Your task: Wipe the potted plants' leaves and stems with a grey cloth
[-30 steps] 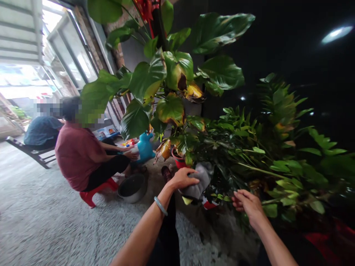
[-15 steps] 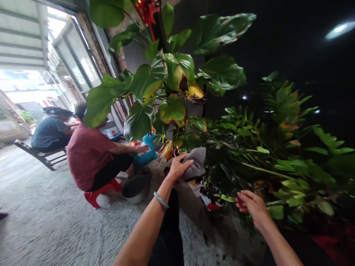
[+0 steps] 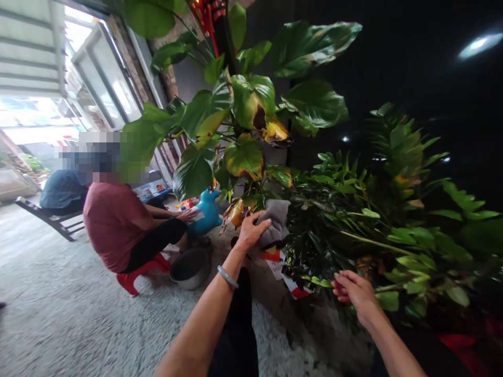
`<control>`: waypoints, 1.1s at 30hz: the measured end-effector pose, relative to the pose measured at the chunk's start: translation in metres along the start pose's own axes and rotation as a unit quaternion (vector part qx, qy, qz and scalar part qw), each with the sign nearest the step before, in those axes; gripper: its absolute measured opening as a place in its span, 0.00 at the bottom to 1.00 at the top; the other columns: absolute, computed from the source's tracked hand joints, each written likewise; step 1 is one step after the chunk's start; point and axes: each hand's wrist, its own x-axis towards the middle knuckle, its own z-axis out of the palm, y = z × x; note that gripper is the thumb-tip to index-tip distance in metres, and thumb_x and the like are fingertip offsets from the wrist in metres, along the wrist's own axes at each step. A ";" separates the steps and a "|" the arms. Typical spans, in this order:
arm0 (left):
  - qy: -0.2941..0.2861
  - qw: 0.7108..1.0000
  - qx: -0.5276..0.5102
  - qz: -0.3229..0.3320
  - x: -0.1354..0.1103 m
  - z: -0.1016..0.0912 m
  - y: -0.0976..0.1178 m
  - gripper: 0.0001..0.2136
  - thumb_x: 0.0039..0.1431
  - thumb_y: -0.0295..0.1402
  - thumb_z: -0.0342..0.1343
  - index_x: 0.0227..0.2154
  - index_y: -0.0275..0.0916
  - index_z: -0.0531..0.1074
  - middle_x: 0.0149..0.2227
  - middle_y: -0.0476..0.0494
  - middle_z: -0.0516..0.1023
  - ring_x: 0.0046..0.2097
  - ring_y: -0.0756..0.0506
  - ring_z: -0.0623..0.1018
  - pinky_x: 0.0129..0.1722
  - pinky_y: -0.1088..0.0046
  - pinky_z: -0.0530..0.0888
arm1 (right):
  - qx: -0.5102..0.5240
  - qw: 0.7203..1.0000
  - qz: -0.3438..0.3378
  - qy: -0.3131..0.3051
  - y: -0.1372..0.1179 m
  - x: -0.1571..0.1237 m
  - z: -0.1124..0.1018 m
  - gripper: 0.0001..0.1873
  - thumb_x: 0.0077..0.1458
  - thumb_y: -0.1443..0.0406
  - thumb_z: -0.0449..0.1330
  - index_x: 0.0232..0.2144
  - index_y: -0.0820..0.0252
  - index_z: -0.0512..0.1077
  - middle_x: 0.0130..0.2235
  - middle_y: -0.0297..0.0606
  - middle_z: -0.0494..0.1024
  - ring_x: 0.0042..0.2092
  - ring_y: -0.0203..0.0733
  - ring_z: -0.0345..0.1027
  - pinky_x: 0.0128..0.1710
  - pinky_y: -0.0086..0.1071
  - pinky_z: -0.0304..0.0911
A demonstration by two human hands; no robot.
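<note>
My left hand (image 3: 250, 232) grips a grey cloth (image 3: 274, 222), which bunches up beside the lower leaves of a tall broad-leaved potted plant (image 3: 253, 99). A pale bangle circles that wrist. On the right, my right hand (image 3: 356, 293) is closed, thumb against curled fingers, right by a small light-green leaf (image 3: 319, 281). Whether those fingers pinch the leaf's tip or something else I cannot make out. Between my hands lies dark foliage (image 3: 314, 246) above a white and red container (image 3: 296, 288). Some lower leaves, such as one yellow leaf (image 3: 237, 212), are browned at the edges.
To the left, a person in a red shirt (image 3: 113, 225) sits on a red stool (image 3: 141, 269), next to a grey basin (image 3: 190, 269) and a blue animal-shaped object (image 3: 207, 212). Another person sits farther back on a chair (image 3: 47, 217). Leafy plants (image 3: 412, 241) crowd the right side.
The cloth and my left hand have shifted slightly, uncovering more of a red and white printed piece below. My right hand stays nearly in place. The red-shirted person's hands have drawn back leftward.
</note>
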 end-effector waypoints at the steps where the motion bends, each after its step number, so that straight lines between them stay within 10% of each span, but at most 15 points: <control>1: -0.036 0.998 0.043 -0.022 -0.005 0.002 -0.010 0.19 0.44 0.39 0.61 0.40 0.36 0.78 0.39 0.44 0.81 0.43 0.41 0.78 0.46 0.66 0.72 | 0.000 1.000 0.000 0.000 0.000 -0.001 0.000 0.15 0.20 0.56 0.63 0.16 0.57 0.69 0.14 0.33 0.72 0.16 0.39 0.65 0.14 0.29 0.58; 6: -0.134 0.983 0.102 -0.072 -0.021 0.004 -0.033 0.19 0.43 0.38 0.61 0.39 0.36 0.79 0.38 0.45 0.82 0.43 0.40 0.78 0.46 0.66 0.72 | -0.008 1.000 0.001 -0.005 -0.001 -0.001 -0.002 0.13 0.22 0.58 0.63 0.16 0.57 0.69 0.15 0.35 0.73 0.17 0.40 0.66 0.14 0.29 0.57; 15: 0.083 0.996 0.011 0.028 -0.004 0.002 -0.008 0.19 0.48 0.40 0.59 0.42 0.36 0.77 0.41 0.43 0.80 0.45 0.42 0.77 0.48 0.68 0.72 | -0.008 1.000 0.004 0.002 0.000 0.002 -0.004 0.15 0.22 0.58 0.66 0.17 0.56 0.68 0.14 0.33 0.72 0.17 0.41 0.67 0.16 0.30 0.59; 23: -0.274 0.949 0.117 -0.100 -0.040 0.010 -0.037 0.21 0.43 0.41 0.62 0.41 0.37 0.79 0.37 0.47 0.82 0.42 0.41 0.78 0.42 0.70 0.72 | -0.032 0.999 0.005 -0.015 -0.005 -0.005 -0.003 0.13 0.21 0.57 0.63 0.13 0.57 0.68 0.14 0.35 0.73 0.17 0.40 0.66 0.15 0.29 0.57; 33: -0.297 0.943 0.109 -0.102 -0.047 0.016 -0.033 0.25 0.43 0.43 0.61 0.44 0.33 0.77 0.41 0.43 0.80 0.45 0.40 0.77 0.43 0.69 0.71 | -0.044 0.999 0.004 -0.026 -0.006 -0.005 -0.003 0.13 0.22 0.56 0.63 0.13 0.57 0.68 0.15 0.34 0.73 0.18 0.40 0.66 0.17 0.29 0.57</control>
